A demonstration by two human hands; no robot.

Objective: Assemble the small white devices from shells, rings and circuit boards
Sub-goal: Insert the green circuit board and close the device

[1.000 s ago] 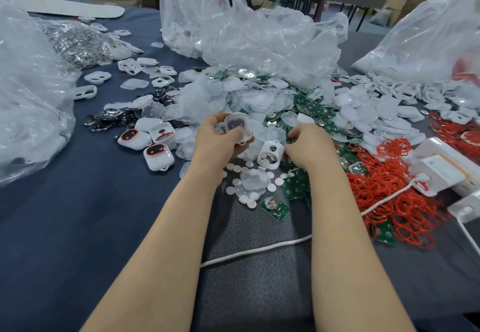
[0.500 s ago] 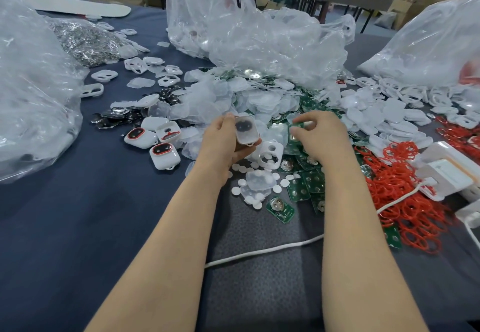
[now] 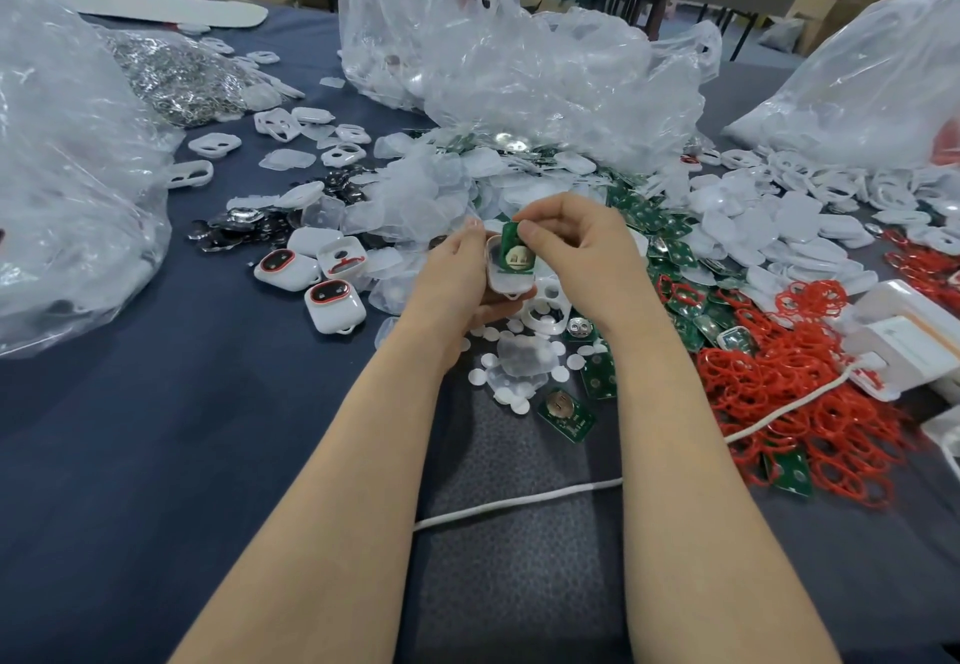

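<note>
Left hand [image 3: 457,276] grips one shell [image 3: 511,285]; right hand [image 3: 582,247] pinches one circuit board [image 3: 519,257] (three white devices [image 3: 335,305] lie leftward).

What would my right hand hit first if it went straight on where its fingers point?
Probably the clear shell in your left hand: your right hand, pinching a circuit board, points down-left into it. Depth is hard to judge.
</note>
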